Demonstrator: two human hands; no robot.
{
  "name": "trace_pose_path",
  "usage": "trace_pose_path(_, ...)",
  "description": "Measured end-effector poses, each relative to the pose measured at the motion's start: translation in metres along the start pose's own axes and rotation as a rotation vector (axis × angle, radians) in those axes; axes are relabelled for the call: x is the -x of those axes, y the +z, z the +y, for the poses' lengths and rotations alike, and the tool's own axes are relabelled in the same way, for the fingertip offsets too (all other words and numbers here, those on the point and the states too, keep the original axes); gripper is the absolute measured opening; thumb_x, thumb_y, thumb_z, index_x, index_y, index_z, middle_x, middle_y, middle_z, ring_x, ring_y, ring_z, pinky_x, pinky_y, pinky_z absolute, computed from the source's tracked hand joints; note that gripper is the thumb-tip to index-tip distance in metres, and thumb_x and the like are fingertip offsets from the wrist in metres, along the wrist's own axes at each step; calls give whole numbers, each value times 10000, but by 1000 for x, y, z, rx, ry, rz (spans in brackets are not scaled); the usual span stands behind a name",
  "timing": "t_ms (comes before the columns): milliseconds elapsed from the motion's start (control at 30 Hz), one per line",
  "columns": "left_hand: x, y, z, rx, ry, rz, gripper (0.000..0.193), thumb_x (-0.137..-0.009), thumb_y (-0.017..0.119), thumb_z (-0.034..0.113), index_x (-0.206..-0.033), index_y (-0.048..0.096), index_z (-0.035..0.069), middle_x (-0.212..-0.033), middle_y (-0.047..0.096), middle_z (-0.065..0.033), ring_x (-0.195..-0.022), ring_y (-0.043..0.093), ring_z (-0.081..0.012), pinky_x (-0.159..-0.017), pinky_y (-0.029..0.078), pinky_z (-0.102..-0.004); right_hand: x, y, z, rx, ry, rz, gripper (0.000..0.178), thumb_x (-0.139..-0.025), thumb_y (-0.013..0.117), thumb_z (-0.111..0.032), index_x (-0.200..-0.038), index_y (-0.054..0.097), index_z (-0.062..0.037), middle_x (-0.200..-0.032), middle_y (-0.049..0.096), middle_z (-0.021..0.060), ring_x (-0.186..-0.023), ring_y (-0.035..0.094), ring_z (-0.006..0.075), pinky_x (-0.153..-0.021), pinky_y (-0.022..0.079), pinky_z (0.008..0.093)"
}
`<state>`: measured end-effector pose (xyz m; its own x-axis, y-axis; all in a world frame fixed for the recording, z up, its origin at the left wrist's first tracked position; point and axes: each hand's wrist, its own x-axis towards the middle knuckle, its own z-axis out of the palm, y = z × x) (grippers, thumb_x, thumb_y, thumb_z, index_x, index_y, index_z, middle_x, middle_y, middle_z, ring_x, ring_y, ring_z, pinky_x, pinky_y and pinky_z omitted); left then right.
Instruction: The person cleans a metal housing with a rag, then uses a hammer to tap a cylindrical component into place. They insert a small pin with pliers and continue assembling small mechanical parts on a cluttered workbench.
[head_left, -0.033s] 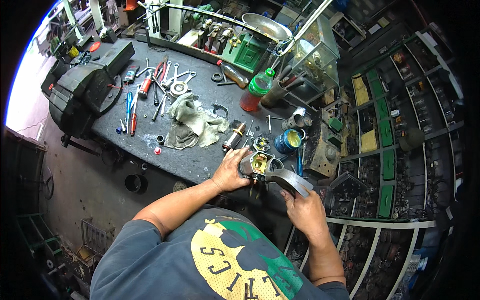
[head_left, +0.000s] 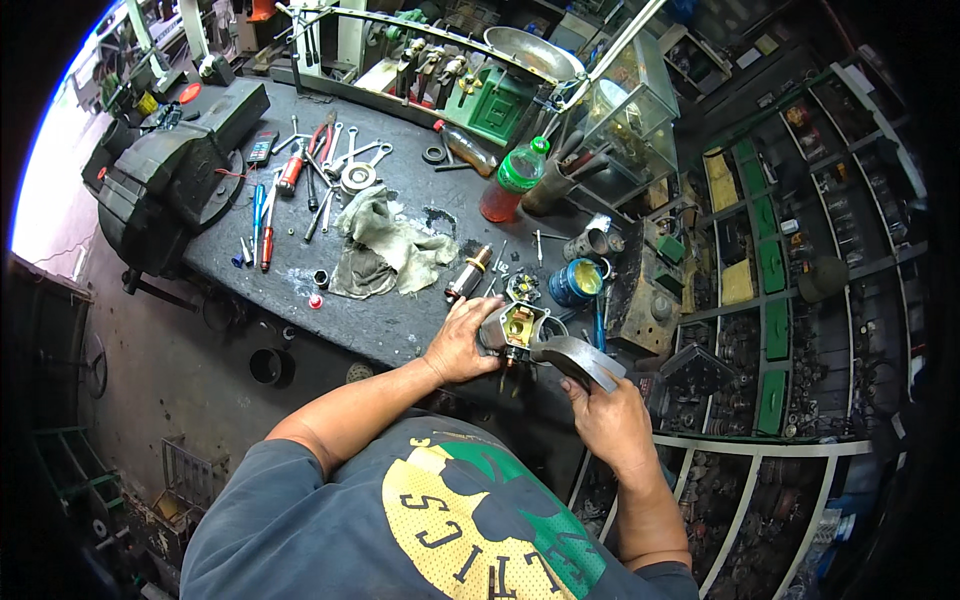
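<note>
My left hand [head_left: 464, 342] is closed around the left side of a small metal motor housing [head_left: 514, 330] at the bench's front edge. The housing's open end faces up, showing a yellowish inside with copper-coloured parts. My right hand [head_left: 610, 425] grips the lower right end of a broad, curved grey piece [head_left: 578, 360]; its exact kind is unclear. The piece's other end reaches the housing's right side, and I cannot tell if they touch. Just beyond the housing lie a motor armature [head_left: 470, 272], a small round part with wires [head_left: 522, 289] and a blue tub of yellowish grease [head_left: 574, 284].
A crumpled rag [head_left: 385, 245] lies mid-bench, with screwdrivers [head_left: 267, 235], spanners [head_left: 350, 155] and pliers [head_left: 325, 138] beyond it. A large vise [head_left: 165, 185] stands at left. Bottles [head_left: 515, 182] stand or lie toward the back. Parts shelves [head_left: 770, 270] line the right side.
</note>
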<state>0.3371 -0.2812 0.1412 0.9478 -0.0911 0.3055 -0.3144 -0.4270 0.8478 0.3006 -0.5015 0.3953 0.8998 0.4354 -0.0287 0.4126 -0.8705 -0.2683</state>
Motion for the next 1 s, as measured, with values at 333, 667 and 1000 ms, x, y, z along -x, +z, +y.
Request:
trace_pose_path(333,-3,3,-10,-42,81,38,1051,-747,835,338,-1674,413,78,-1572,587,-171,-1524,481,-394,-1322,309,-583,-54,2,-33,-36,-228,164,196,-1016,766,-180,-1167,790,-57,-995,793,212,-873,757,478,-744,618,528)
trace_pose_path(667,-2,3,-13,-37,46,23,1060,-730,944,377,-1644,455,156,-1559,594,-129,-1528,481,-363,-1316,303,-631,-66,-10,-36,2,-45,-43,266,-1042,745,-215,-1184,767,9,-992,777,264,-935,733,514,-825,606,537)
trace_pose_path(1000,-4,8,-11,-44,58,12,1060,-703,958,362,-1624,491,125,-1546,594,-171,-1522,483,-389,-1331,279,-618,-58,2,18,61,-78,179,356,-1072,700,-239,-872,742,52,-816,732,294,-758,724,508,-696,588,580)
